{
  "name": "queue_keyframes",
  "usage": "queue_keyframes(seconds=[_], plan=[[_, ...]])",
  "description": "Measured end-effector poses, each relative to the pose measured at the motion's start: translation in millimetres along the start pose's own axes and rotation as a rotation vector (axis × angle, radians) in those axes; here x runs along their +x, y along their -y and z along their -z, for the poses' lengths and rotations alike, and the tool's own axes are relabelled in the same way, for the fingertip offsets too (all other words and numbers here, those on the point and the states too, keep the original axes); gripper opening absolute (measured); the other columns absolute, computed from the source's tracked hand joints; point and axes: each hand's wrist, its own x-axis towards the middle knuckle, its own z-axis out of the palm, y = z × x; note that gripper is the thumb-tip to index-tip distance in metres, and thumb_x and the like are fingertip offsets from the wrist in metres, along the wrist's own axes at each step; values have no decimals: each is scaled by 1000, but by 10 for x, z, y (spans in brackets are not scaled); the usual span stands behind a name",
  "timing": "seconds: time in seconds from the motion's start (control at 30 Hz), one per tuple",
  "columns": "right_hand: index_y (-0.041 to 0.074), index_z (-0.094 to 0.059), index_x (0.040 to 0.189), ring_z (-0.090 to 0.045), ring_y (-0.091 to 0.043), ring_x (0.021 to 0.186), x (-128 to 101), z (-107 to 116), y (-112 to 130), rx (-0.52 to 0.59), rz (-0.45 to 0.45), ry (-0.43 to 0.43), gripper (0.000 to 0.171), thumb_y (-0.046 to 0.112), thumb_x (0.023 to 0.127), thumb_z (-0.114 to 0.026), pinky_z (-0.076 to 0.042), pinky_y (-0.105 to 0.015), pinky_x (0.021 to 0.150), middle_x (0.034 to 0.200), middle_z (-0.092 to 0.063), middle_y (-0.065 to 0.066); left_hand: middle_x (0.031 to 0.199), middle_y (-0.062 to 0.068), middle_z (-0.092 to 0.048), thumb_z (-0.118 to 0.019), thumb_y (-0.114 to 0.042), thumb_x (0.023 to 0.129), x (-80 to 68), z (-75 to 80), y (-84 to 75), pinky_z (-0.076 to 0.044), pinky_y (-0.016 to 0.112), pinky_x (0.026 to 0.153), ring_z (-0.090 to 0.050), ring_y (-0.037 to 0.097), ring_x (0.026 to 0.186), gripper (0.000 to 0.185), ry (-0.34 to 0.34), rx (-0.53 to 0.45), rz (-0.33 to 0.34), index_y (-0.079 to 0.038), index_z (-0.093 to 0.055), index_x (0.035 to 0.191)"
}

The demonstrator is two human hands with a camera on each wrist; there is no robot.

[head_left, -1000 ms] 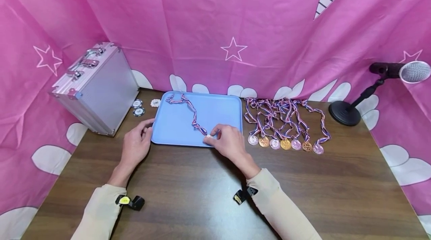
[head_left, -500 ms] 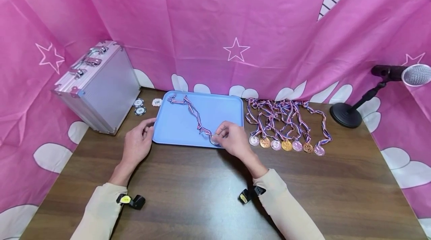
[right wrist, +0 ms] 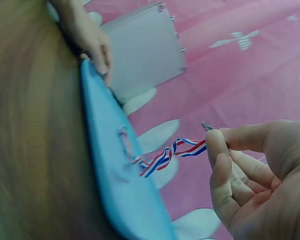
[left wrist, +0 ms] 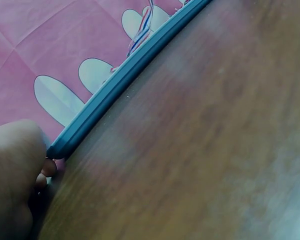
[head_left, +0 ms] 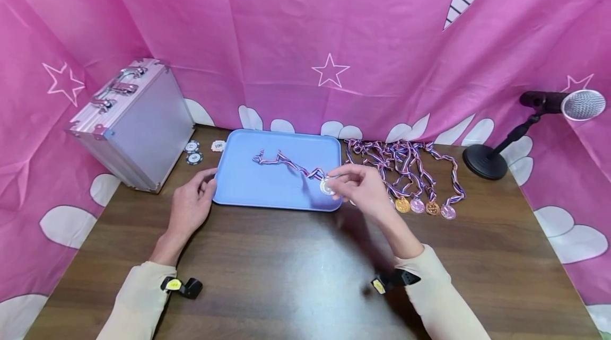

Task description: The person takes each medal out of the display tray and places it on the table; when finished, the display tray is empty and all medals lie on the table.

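My right hand (head_left: 365,191) pinches a silver medal (head_left: 327,186) between thumb and fingers, above the right part of a blue tray (head_left: 267,194). From the medal its red, white and blue ribbon (head_left: 298,166) trails left over the tray; in the right wrist view the ribbon (right wrist: 165,157) hangs twisted below the fingers. My left hand (head_left: 191,202) holds the tray by its left edge near the front corner. In the left wrist view the left hand's thumb (left wrist: 20,150) lies against the tray's corner, with fingertips partly showing beneath.
Several medals with tangled ribbons (head_left: 406,170) lie in a row right of the tray, partly behind my right hand. A silver case (head_left: 143,122) stands at the left, with poker chips (head_left: 193,158) beside it. A microphone on a stand (head_left: 496,154) is at the right.
The right hand has lifted the silver medal off the tray and moved it right, dragging the ribbon along. My left hand has stayed at the tray's edge.
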Motion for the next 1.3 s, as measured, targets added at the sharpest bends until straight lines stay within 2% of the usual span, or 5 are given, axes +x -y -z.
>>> queue_keyframes(seconds=[0.23, 0.43, 0.77, 1.07, 1.3], plan=[[-11, -77, 120, -76, -12, 67, -203, 337, 315, 34, 83, -52, 24, -3, 97, -78, -63, -28, 63, 87, -81, -2, 77, 6, -59, -63, -13, 112, 17, -18, 21, -39, 33, 60, -51, 20, 63, 35, 17, 11, 28, -5, -70, 146], [-2, -83, 110, -76, -14, 63, -458, 692, 758, 111, 267, -187, 19, -12, 96, -75, -61, -26, 60, 87, -82, -7, 77, 5, -60, -64, -13, 111, 6, -15, 11, -39, 32, 60, -50, 17, 62, 34, -1, 11, 23, -5, -71, 144], [-25, -74, 109, -72, -24, 54, -390, 1415, 1183, 510, 506, -442, 20, -28, 90, -72, -59, -26, 54, 80, -78, -23, 77, 5, -60, -65, -11, 110, 6, -14, 8, -38, 33, 60, -50, 15, 62, 33, -22, 18, -2, -5, -73, 142], [-27, -70, 108, -70, -27, 50, -35, 1893, 921, 596, 605, -705, 27, -26, 83, -81, -55, -27, 47, 75, -75, -26, 77, 5, -60, -64, -13, 111, -1, 6, 11, -38, 33, 60, -51, 18, 63, 35, -5, 23, 18, -4, -71, 144], [-15, -79, 107, -73, -18, 54, -254, 2027, 187, 480, 303, -753, 17, -23, 92, -74, -56, -23, 51, 77, -79, -15, 76, 4, -60, -65, -12, 110, -1, 4, 2, -38, 32, 59, -48, 11, 61, 33, -18, 19, -5, -5, -73, 142]])
